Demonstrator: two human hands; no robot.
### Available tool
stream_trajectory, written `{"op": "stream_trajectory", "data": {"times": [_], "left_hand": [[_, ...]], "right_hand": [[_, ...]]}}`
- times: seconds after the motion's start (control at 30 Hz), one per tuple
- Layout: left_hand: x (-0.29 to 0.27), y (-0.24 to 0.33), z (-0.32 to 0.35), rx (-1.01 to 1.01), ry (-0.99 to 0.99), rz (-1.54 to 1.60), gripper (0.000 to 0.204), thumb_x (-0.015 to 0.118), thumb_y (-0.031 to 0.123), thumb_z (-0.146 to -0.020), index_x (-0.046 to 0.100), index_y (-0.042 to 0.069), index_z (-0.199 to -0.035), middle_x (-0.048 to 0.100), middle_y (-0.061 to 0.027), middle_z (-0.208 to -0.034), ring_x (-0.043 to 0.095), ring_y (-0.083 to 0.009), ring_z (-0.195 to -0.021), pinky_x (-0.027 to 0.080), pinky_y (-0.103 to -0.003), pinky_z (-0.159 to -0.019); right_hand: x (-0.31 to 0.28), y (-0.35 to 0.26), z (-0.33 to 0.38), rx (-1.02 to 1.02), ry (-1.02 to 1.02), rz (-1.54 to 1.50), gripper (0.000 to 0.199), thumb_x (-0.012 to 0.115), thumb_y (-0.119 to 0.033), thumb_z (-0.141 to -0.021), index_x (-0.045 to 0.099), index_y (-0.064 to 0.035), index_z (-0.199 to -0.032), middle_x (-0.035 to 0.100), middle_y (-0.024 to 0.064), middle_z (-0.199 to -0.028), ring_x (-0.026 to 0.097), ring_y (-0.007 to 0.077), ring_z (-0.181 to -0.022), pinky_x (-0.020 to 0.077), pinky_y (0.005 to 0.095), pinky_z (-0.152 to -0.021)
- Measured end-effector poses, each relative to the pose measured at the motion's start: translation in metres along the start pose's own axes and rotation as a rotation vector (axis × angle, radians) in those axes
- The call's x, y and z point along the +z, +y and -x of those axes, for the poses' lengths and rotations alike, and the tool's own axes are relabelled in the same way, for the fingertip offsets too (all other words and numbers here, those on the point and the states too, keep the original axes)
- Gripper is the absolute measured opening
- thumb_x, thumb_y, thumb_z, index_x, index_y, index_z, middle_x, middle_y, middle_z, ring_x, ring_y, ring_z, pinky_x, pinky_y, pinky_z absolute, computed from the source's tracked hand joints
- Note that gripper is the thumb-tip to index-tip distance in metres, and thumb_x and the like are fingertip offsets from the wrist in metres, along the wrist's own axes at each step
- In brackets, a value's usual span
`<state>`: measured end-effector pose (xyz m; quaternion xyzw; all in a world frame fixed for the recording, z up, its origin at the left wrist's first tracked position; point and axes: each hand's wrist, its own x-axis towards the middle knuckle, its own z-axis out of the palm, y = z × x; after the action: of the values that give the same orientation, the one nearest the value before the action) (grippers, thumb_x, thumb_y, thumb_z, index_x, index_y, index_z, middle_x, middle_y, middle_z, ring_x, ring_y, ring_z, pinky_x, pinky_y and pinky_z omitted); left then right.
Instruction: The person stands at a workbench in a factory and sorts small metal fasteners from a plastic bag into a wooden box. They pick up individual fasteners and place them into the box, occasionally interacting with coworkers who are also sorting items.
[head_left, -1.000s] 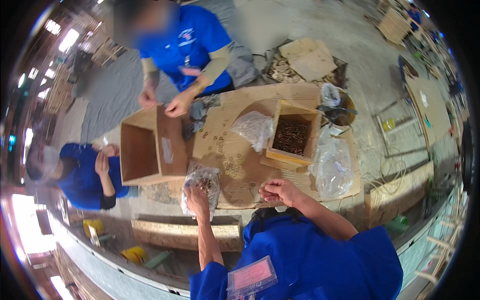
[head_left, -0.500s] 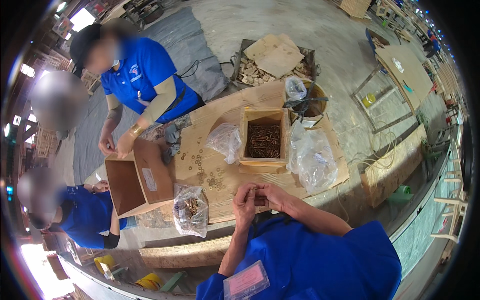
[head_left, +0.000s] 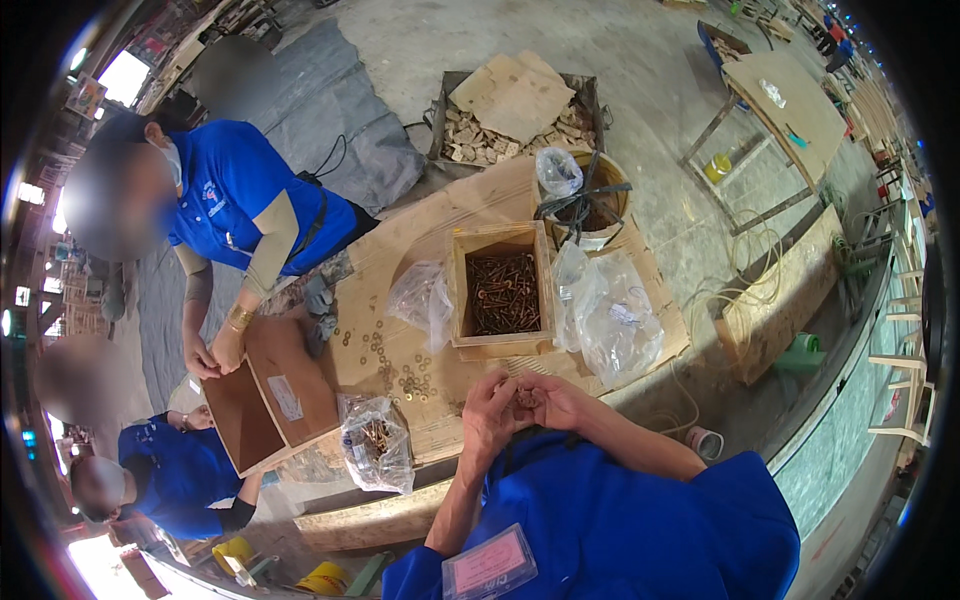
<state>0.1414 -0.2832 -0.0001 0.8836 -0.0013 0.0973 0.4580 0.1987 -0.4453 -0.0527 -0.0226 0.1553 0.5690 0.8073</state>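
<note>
My left hand point(head_left: 489, 412) and my right hand point(head_left: 552, 403) meet just in front of the table's near edge, fingers curled in against each other. Something small and brownish seems to sit between the fingertips, too little to make out. Straight ahead of them is a wooden box point(head_left: 460, 300) holding many long bronze-coloured screws or bolts point(head_left: 503, 295). Loose metal washers point(head_left: 408, 380) lie scattered on the tabletop to the left. A clear plastic bag point(head_left: 377, 440) with similar fasteners rests on the near edge, left of my left hand.
Empty-looking clear bags point(head_left: 620, 335) flank the wooden box, with a bucket point(head_left: 605, 235) behind. A brown box point(head_left: 290, 380) stands at the table's left, where a co-worker's hands point(head_left: 215, 355) touch its rim. Another person point(head_left: 180, 475) is lower left. A crate of wood scraps point(head_left: 440, 130) sits beyond.
The whole view has shifted a little. My fingers have curled more tightly together, with the right hand's more bent. The co-worker's hands remain at the brown box.
</note>
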Motion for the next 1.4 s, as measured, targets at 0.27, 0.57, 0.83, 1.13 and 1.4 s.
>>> {"op": "stream_trajectory", "data": {"times": [0.27,0.57,0.83,1.13,1.4], "left_hand": [[-0.020,0.006,-0.015,-0.138,-0.335,0.053,0.033,0.064,0.005,-0.084,0.067,0.012,-0.116,0.063,-0.0136,-0.108,0.066,-0.0343,-0.094,0.055,-0.039,-0.077],[-0.039,-0.029,-0.009,-0.593,-0.555,0.499,0.034,0.057,0.009,-0.094,0.057,0.001,-0.128,0.070,-0.0107,-0.103,0.065,-0.0156,-0.092,0.052,-0.031,-0.080],[-0.125,-0.031,0.038,-0.663,0.126,0.010,0.015,0.064,0.007,-0.088,0.072,0.000,-0.099,0.067,-0.0036,-0.076,0.058,-0.0066,-0.073,0.048,-0.025,-0.065],[-0.296,-0.040,0.048,-0.710,0.643,-0.876,0.024,0.053,0.019,-0.089,0.070,0.004,-0.099,0.067,-0.0228,-0.087,0.065,-0.0411,-0.081,0.050,-0.048,-0.073],[-0.301,-0.074,0.060,-0.717,0.899,-1.077,0.033,0.057,0.024,-0.094,0.059,0.000,-0.116,0.063,-0.0214,-0.100,0.063,-0.0401,-0.085,0.049,-0.048,-0.069]], "right_hand": [[0.006,-0.009,0.002,0.107,0.153,0.290,0.028,0.063,-0.015,-0.095,0.060,-0.0038,-0.120,0.064,0.0078,-0.119,0.062,0.0202,-0.112,0.0520,0.0340,-0.098],[0.040,-0.020,-0.007,0.209,0.365,0.831,0.032,0.070,-0.015,-0.090,0.064,-0.0009,-0.117,0.070,0.0070,-0.100,0.067,0.0128,-0.086,0.0568,0.0241,-0.075],[0.042,-0.008,-0.036,0.156,0.446,0.961,0.027,0.066,-0.020,-0.093,0.066,-0.0010,-0.112,0.067,0.0031,-0.089,0.064,0.0111,-0.079,0.0554,0.0250,-0.073],[0.030,-0.004,-0.038,0.142,0.391,0.950,0.039,0.047,-0.011,-0.102,0.045,0.0081,-0.135,0.057,0.0187,-0.130,0.061,0.0238,-0.113,0.0522,0.0335,-0.096],[0.025,0.013,-0.039,0.198,0.362,0.983,0.040,0.047,-0.013,-0.101,0.044,0.0074,-0.135,0.056,0.0196,-0.130,0.062,0.0257,-0.112,0.0547,0.0335,-0.090]]}}
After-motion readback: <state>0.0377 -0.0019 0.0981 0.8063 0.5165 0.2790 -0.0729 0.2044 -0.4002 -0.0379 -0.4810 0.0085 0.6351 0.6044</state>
